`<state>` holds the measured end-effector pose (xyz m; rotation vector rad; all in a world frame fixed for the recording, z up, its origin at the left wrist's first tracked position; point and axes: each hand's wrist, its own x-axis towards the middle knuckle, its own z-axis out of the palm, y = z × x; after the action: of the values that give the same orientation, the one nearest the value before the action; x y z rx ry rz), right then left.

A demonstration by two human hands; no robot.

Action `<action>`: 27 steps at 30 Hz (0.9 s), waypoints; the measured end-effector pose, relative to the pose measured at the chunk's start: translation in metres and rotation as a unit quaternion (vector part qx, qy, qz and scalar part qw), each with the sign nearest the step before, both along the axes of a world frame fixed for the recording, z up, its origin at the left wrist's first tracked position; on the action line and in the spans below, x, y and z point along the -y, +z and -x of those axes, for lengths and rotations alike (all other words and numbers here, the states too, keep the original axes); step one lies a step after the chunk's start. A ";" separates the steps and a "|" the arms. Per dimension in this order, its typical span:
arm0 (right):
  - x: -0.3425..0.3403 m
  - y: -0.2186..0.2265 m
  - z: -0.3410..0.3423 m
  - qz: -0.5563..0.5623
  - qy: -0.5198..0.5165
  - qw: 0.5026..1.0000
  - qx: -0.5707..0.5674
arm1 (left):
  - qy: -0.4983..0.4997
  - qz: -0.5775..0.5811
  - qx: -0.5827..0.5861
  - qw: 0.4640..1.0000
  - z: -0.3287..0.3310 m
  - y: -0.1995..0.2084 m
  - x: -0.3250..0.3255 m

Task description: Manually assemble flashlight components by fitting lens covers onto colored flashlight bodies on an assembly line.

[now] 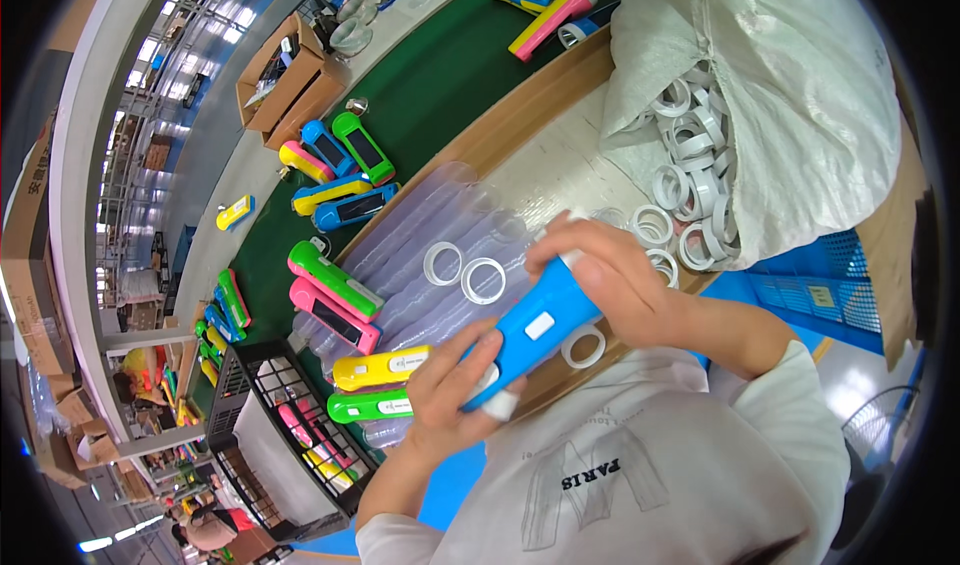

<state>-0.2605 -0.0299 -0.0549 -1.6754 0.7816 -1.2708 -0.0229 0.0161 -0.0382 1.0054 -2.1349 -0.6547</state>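
Note:
A blue flashlight (537,327) with a white button lies slantwise between my two hands, in front of my chest. My left hand (445,390) is closed around its lower left end. Around the wider upper right end, my right hand (612,277) curls its fingers; a bit of white shows there, mostly hidden. White plastic rings (484,281) lie just beyond the flashlight, and another ring (583,347) is below my right hand. Beside my left hand rest a yellow flashlight (375,367) and a green flashlight (368,406).
A white woven sack (770,95) spills many white rings at the right. Clear plastic tubes (400,240) lie under the loose rings. Colored flashlights sit along the green conveyor belt (440,80). A black crate (283,435) stands lower left, a cardboard box (290,90) beyond the belt.

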 end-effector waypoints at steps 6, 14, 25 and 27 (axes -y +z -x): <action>-0.025 0.023 -0.002 0.204 0.009 0.979 0.006 | -0.100 -0.416 -0.167 0.888 -0.025 0.031 -0.006; 0.044 -0.036 -0.022 -0.452 0.055 0.884 0.110 | 0.070 0.071 0.095 0.990 -0.001 -0.022 0.017; 0.024 -0.034 -0.023 -0.315 0.083 0.886 0.330 | -0.040 -0.667 -0.558 0.493 0.004 -0.064 0.006; 0.023 -0.038 -0.025 -0.328 0.081 0.864 0.374 | 0.006 -0.643 -0.466 0.608 0.019 -0.055 0.005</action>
<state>-0.2352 -0.0527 -0.0926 -0.5972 0.4830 -1.2092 -0.0415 0.0110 -0.0932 0.8869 -0.4573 -2.2316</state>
